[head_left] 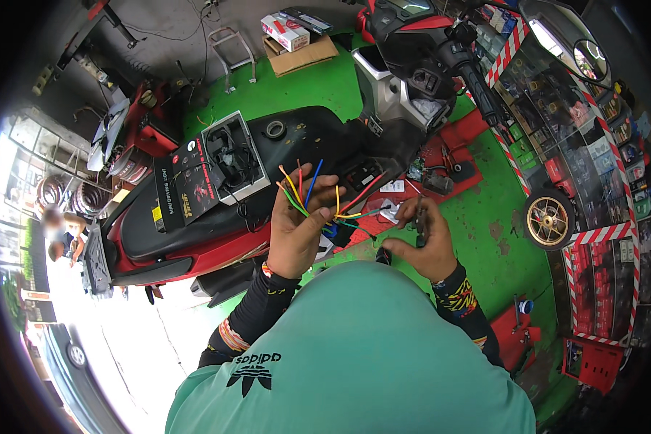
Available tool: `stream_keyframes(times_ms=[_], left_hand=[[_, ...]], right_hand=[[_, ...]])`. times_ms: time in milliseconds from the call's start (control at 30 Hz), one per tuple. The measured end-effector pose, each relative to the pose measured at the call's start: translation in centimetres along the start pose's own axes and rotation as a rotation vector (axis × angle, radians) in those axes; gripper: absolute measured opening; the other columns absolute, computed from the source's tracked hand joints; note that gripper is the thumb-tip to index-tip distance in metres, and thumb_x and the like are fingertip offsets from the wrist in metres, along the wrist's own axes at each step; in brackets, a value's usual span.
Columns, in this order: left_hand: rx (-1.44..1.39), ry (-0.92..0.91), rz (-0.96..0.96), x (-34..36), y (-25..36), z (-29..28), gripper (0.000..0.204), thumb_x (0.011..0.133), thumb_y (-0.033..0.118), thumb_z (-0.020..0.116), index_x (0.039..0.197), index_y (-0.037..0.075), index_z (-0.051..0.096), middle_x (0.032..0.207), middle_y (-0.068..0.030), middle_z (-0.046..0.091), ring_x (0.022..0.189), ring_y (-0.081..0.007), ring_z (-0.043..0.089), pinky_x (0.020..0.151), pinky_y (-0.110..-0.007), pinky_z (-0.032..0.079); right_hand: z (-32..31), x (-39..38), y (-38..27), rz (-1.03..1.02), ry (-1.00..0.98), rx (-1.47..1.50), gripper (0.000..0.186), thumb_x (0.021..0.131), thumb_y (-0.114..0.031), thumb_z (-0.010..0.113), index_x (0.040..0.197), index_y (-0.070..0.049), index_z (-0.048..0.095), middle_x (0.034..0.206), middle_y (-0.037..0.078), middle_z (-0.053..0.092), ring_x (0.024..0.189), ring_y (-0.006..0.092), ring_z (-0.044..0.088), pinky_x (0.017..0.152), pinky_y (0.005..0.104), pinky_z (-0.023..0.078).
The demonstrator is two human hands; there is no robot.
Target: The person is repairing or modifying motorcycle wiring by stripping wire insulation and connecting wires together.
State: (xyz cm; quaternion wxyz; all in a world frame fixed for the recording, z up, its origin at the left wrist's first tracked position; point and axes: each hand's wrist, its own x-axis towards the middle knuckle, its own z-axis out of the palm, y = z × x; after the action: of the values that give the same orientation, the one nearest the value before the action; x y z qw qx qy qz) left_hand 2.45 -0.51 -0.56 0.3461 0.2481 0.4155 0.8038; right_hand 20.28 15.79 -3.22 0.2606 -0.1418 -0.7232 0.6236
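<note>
A fan of coloured wires (314, 185) is held up in the air in front of the person's chest, just off the near edge of the scooter seat (304, 137) and toward its front end. The left hand (296, 230) has them pinched between thumb and fingers, with blue, red, yellow and green strands splaying upward and others pointing right. The right hand (425, 237) is apart from the bundle, fingers curled, thumb reaching left. Something dark seems to sit among its fingertips, but the view is too small and shadowed to be sure, so I cannot tell how firm that grip is.

The likeliest trouble is a mix-up: the strands cross close to the thumb, and similar colours lie side by side, so the wrong one could be picked out. If the left pinch loosens, the fan could collapse into a tangle.

An open box (233, 155) packed with black cables stands on the seat, close to the near edge, beside a flat black carton (183, 186) nearer the rear end. A loose cable (244, 214) hangs from the box over that edge; a forearm catching it could drag the box off. A grey ring (274, 129) rests near the seat's far edge. Beyond the front end, tools (448, 156) lie on a red panel (473, 171) on the green floor (477, 231).
</note>
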Motion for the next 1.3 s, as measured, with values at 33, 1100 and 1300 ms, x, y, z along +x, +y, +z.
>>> stream_keyframes(times_ms=[33,1100,1300], left_hand=[[0.01,0.017,0.012,0.1,-0.1,-0.1,0.069,0.092,-0.009,0.055,0.154,0.005,0.027,0.139,-0.0215,0.053,0.129,-0.0352,0.057,0.102,-0.043,0.051],[0.032,0.064,0.086,0.1,-0.6,0.4,0.094,0.093,-0.014,0.05,0.163,0.023,-0.001,0.163,-0.0215,0.025,0.121,-0.0334,0.064,0.09,-0.033,0.055],[0.085,0.105,0.07,-0.1,-0.6,-0.2,0.092,0.093,-0.014,0.05,0.163,0.02,0.0,0.162,-0.0214,0.028,0.121,-0.0328,0.064,0.09,-0.033,0.055]], right_hand=[[0.0,0.1,0.0,-0.001,0.006,-0.001,0.048,0.077,-0.014,0.087,0.106,-0.003,0.051,0.109,0.009,0.059,0.099,0.0183,0.058,0.085,0.0321,0.048],[2.6,1.3,-0.4,-0.119,-0.073,-0.25,0.024,0.088,-0.005,0.073,0.108,-0.001,0.06,0.095,0.008,0.064,0.082,0.016,0.063,0.074,0.031,0.052],[1.8,1.2,0.2,-0.041,-0.05,-0.102,0.014,0.091,-0.003,0.068,0.102,0.0,0.059,0.084,0.007,0.063,0.074,0.0129,0.06,0.07,0.0296,0.05]])
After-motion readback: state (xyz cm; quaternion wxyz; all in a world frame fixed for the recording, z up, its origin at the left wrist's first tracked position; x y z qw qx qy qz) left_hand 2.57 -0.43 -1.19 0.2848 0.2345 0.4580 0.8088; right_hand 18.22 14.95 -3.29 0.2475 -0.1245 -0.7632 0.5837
